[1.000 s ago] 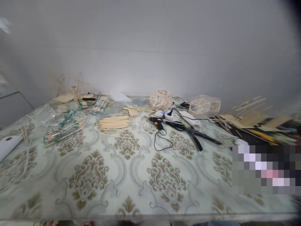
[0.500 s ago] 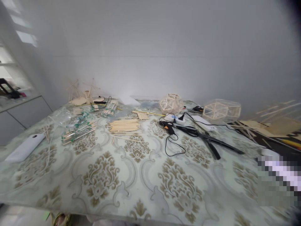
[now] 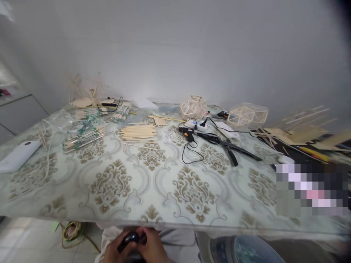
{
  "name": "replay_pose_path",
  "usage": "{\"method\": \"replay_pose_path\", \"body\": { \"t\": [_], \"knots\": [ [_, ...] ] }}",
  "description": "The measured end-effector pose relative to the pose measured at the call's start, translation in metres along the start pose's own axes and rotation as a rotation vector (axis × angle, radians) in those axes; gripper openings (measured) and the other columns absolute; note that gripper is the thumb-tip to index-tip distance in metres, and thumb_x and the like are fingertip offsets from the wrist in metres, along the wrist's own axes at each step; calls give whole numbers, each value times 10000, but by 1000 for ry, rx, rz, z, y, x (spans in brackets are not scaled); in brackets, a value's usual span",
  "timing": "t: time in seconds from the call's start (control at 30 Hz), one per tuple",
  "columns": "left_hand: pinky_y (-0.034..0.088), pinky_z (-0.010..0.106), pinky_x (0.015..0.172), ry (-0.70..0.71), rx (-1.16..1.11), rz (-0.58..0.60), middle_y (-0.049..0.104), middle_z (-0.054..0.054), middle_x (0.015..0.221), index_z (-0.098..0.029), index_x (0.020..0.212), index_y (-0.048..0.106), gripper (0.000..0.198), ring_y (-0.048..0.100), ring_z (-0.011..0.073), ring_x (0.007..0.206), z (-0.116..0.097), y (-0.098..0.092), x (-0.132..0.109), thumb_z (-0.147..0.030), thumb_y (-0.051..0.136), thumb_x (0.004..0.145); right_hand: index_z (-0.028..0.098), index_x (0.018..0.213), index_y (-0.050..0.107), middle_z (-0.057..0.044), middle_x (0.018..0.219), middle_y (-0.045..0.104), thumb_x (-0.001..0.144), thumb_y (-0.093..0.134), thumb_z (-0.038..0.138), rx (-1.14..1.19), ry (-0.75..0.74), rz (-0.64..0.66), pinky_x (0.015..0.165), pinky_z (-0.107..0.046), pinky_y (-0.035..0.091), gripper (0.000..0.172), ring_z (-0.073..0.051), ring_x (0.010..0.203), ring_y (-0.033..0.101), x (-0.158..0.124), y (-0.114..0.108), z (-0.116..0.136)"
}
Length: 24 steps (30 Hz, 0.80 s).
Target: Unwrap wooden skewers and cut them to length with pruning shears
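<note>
Below the table's front edge, over my lap, my left hand (image 3: 116, 249) is closed around a glossy black rounded object (image 3: 131, 239) whose kind I cannot make out. My right hand (image 3: 152, 244) grips the same object from the other side, fingers curled close to its top. On the patterned tablecloth (image 3: 142, 197) beyond the hands lies a pile of thin wooden sticks (image 3: 138, 132). Right of the sticks are a black glue gun (image 3: 188, 133) with a looped cord and a long black tool (image 3: 233, 146), its kind unclear.
Wooden stick frames (image 3: 193, 106) stand near the wall, beside a power strip (image 3: 195, 125). Bagged sticks (image 3: 83, 138) and a white phone-like object (image 3: 19, 156) lie left. Boards and sticks crowd the right. Below the table are a clear plastic bucket (image 3: 255, 250) and a coiled cord (image 3: 72, 232).
My view has tipped downward and shifted right, so the tabletop things sit higher and further left. Both hands with the black object have come into view at the bottom.
</note>
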State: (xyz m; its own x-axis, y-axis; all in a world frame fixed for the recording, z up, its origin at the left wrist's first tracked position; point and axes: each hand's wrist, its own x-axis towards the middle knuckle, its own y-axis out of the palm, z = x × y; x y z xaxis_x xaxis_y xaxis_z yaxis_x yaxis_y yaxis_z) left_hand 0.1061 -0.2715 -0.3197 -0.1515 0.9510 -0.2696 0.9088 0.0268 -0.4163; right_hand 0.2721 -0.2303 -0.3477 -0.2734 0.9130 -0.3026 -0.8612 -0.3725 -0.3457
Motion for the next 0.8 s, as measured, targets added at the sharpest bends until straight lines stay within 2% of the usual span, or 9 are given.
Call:
{"method": "replay_pose_path", "body": {
  "t": [0.07, 0.1, 0.2, 0.3, 0.43, 0.63, 0.8],
  "knots": [
    [629, 344, 917, 11, -24, -51, 840, 76, 1034, -239, 1012, 824, 540, 784, 309, 994, -3, 1, 4, -692, 737, 729, 207, 828, 683, -57, 860, 747, 663, 720, 155, 42, 29, -51, 799, -354, 512, 177, -266, 844, 676, -5, 0, 7],
    [631, 354, 920, 28, -32, -36, 836, 91, 1047, -227, 1024, 825, 557, 783, 310, 1001, -5, -1, 5, -695, 740, 734, 205, 846, 680, -63, 866, 745, 680, 713, 175, 72, 24, -55, 795, -360, 516, 172, -268, 843, 676, -6, 0, 10],
    [608, 377, 980, 160, -83, 110, 811, 113, 1148, -232, 1057, 837, 523, 757, 297, 1089, -12, -13, 6, -677, 651, 853, 207, 982, 695, -79, 986, 752, 707, 648, 154, 203, -56, -10, 856, -387, 531, 283, -278, 930, 693, -9, -3, 15],
    [567, 402, 1050, 213, -98, 130, 794, 112, 1195, -250, 991, 856, 501, 727, 290, 1162, -15, -29, 5, -640, 545, 951, 212, 1044, 694, -88, 1064, 744, 705, 597, 114, 238, -116, -10, 918, -406, 527, 366, -280, 1010, 695, -9, -6, 10],
    [636, 334, 912, 196, -106, 155, 805, 95, 1122, -269, 1067, 833, 321, 763, 269, 1066, -16, -44, 8, -512, 695, 908, 196, 1032, 694, -97, 1034, 733, 741, 602, 124, 129, -146, -28, 886, -397, 519, 313, -273, 976, 682, -10, -6, 3],
    [638, 263, 825, 355, 110, 227, 816, 55, 947, -265, 958, 850, 133, 784, 223, 895, -23, -46, 14, -303, 788, 846, 197, 969, 687, -60, 949, 715, 712, 591, 92, 86, -169, 48, 807, -337, 484, 294, -240, 897, 653, -11, -11, 8],
    [628, 267, 835, 458, 250, 194, 822, 56, 958, -264, 932, 841, 115, 783, 215, 895, -18, -41, 16, -238, 742, 879, 191, 974, 675, -49, 933, 713, 670, 578, 73, 93, -183, 84, 783, -321, 468, 341, -233, 873, 651, -9, -16, 9]
  ]
}}
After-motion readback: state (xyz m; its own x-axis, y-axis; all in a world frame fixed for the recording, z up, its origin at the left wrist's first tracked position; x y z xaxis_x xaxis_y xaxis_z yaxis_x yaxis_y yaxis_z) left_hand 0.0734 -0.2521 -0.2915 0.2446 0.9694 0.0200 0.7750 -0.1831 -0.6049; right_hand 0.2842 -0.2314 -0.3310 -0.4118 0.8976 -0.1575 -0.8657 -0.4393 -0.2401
